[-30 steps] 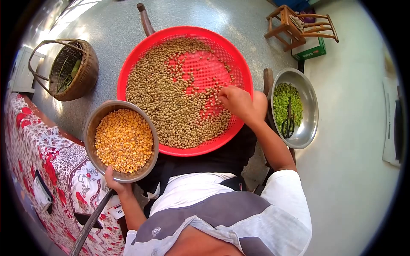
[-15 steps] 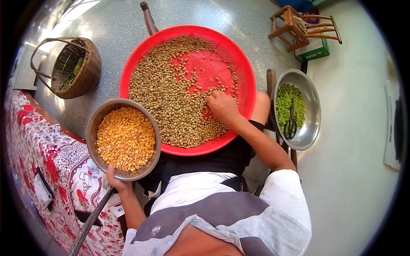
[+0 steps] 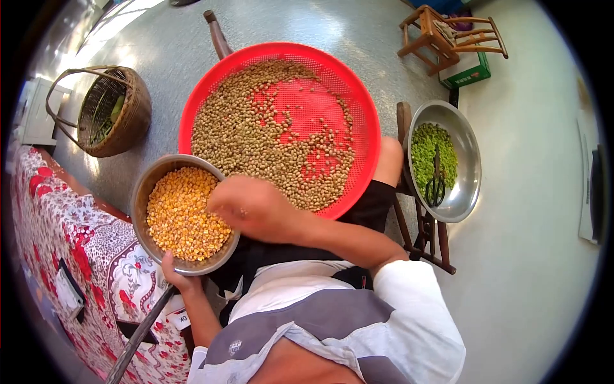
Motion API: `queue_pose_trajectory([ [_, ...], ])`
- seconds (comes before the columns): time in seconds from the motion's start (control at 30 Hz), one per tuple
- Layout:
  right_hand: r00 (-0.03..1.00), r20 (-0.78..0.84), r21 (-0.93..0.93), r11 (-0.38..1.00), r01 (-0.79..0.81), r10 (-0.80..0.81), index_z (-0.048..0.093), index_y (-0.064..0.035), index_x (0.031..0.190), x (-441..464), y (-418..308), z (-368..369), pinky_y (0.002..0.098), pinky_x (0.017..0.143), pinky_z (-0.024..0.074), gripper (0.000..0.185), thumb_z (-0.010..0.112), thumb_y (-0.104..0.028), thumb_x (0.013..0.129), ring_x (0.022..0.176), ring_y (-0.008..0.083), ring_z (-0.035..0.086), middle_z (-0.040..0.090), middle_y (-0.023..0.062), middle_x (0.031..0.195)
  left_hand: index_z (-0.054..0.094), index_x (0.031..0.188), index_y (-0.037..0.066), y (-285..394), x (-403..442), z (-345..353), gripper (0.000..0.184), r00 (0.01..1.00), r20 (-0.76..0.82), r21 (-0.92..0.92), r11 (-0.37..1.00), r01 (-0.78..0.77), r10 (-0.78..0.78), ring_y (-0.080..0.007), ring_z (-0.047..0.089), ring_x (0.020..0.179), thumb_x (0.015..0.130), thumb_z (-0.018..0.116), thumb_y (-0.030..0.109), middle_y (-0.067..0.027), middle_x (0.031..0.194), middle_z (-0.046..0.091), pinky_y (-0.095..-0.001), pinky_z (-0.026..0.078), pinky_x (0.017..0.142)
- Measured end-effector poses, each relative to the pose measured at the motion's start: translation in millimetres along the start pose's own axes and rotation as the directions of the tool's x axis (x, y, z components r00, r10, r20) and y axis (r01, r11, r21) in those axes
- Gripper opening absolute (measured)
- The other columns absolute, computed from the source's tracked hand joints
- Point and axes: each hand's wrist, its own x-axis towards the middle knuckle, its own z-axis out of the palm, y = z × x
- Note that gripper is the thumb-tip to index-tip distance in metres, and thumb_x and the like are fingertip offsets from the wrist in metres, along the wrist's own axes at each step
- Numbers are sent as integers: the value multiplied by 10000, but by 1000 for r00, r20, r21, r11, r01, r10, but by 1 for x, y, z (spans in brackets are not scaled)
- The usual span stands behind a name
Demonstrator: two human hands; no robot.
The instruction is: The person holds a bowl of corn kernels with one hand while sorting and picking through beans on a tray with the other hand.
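My left hand (image 3: 181, 276) grips the lower rim of a metal bowl (image 3: 139, 214), thumb over the edge. Yellow corn kernels (image 3: 182, 217) fill much of that bowl. Over its right side, my right hand (image 3: 256, 205) is closed with curled fingers, slightly smeared by motion; what lies inside them is hidden. Past my hands, a round red plastic sieve (image 3: 368, 137) rests above my lap. Brownish-green beans or seeds (image 3: 236, 121) cover most of its mesh, with a thinner patch showing red at the upper right.
To the right, a steel basin (image 3: 470, 173) holds chopped green pieces (image 3: 432, 150) and dark scissors (image 3: 436, 185). A wicker basket (image 3: 131, 128) stands on the floor at left, near a flowered cloth (image 3: 83, 237). A small wooden chair (image 3: 435, 38) and green box (image 3: 467, 73) are at the back right.
My right hand has left the beans at the sieve's right and come left and nearer, over the corn bowl. My left hand still holds the bowl.
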Motion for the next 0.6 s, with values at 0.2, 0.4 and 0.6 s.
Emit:
queue_pose_trajectory([
  [0.2,972,233,-150,988,47,-11,697,-126,931,0,9,8,388,732,529,230,704,-46,716,879,265,625,635,66,910,334,1444,-27,-3,2,-9,700,999,-33,-38,999,38,-39,-356,460,1294,841,480,297,-210,1418,440,-469,373,1098],
  [0.4,972,139,138,968,-209,190,712,-19,1030,3,26,-42,274,728,543,195,597,72,901,852,158,684,713,81,928,330,1444,-32,-3,2,-5,703,1000,-7,-56,998,28,-28,-355,467,1286,836,474,289,-211,1413,441,-462,384,1088],
  [0.6,983,166,-351,936,-16,79,674,-32,1113,14,74,-69,378,903,535,260,586,55,885,1030,300,660,698,138,1081,358,1423,-37,-7,6,-21,699,999,-18,-45,998,40,-41,-345,487,1267,829,498,304,-211,1392,462,-449,394,1076],
])
